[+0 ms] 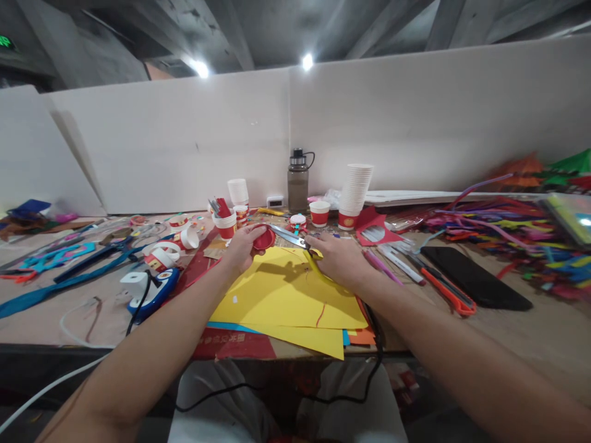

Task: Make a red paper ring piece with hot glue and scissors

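Between the fingers of my left hand (246, 246) is a small round red piece (263, 237), seemingly paper, held above the yellow paper sheets (277, 295). My right hand (336, 257) grips scissors (315, 263) with yellow handles; their metal blades point left and reach the edge of the red piece. Whether the blades touch it, I cannot tell. A thin red strip (321, 315) and a white scrap (235, 299) lie on the top yellow sheet. Just beyond my hands stands a small decorated cup piece (298, 221) with a white top.
At the back are a water bottle (298, 184), a tall cup stack (355, 191) and a cup of pens (224, 223). A power strip (154, 295) sits left. On the right lie a red-orange cutter (450, 294), a black phone (478, 277) and colourful pipe cleaners (503, 227). A black cord crosses the front edge.
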A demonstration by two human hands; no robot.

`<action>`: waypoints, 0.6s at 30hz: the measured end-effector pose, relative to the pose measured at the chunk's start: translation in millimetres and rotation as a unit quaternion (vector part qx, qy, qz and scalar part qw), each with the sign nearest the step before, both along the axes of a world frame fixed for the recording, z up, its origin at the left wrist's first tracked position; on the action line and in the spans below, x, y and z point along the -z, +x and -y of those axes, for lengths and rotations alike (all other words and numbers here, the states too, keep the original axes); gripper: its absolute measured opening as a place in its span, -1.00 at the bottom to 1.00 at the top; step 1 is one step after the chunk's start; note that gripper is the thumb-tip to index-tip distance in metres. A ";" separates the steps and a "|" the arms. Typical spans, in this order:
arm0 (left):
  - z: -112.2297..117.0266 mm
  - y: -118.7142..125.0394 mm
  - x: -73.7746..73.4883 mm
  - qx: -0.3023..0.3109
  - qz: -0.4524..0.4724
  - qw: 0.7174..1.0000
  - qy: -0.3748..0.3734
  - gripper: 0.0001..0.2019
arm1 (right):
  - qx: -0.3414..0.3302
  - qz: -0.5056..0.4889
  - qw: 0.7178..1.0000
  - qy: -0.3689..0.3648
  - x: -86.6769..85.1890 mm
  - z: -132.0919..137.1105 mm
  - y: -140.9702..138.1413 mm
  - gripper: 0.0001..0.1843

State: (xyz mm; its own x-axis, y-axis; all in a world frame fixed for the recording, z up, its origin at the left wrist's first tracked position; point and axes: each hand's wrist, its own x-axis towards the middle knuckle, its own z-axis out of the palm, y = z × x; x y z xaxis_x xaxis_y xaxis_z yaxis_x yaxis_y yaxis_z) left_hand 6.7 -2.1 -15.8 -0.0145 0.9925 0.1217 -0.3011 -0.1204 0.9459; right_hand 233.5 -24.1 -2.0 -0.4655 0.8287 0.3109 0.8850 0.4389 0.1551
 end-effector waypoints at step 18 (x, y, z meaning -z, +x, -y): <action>-3.3 -1.5 2.0 0.003 -0.007 1.000 -0.027 -0.77 | -0.005 0.017 1.000 0.004 -2.7 3.1 -3.3 -0.61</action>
